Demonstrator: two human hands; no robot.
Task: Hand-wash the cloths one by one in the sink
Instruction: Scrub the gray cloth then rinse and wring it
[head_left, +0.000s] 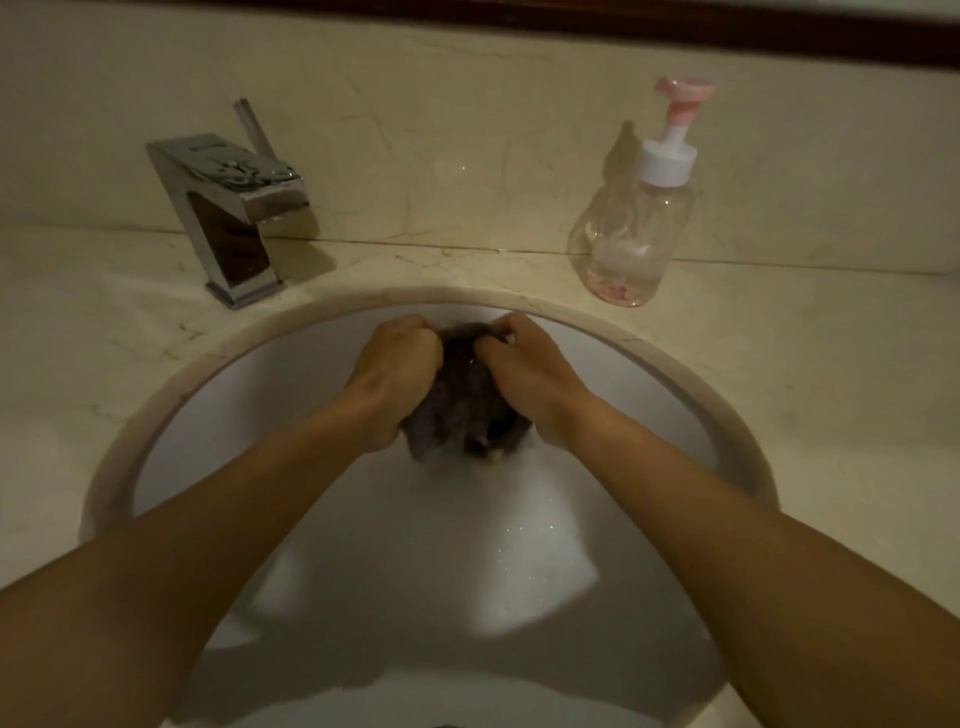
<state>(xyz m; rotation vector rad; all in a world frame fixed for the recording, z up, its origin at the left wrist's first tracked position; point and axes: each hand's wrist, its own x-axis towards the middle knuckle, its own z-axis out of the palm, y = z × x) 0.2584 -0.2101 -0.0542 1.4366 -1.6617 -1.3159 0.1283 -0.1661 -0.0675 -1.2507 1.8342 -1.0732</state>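
The fingers of the left hand (397, 371) and right hand (530, 376) were curled tight into a bunched dark grey cloth (462, 400), which sat gripped between the 2 hands over the far part of the white sink (670, 395). Beyond the rim stood a chrome faucet (234, 208) and a clear pump bottle (631, 228) on the marble counter (831, 374).

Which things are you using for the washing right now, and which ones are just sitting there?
Being used:
- dark cloth, bunched up
- left hand and right hand, both gripping the cloth
- sink, where the cloth is held

Just sitting there:
- faucet, no water seen running
- soap pump bottle on the counter
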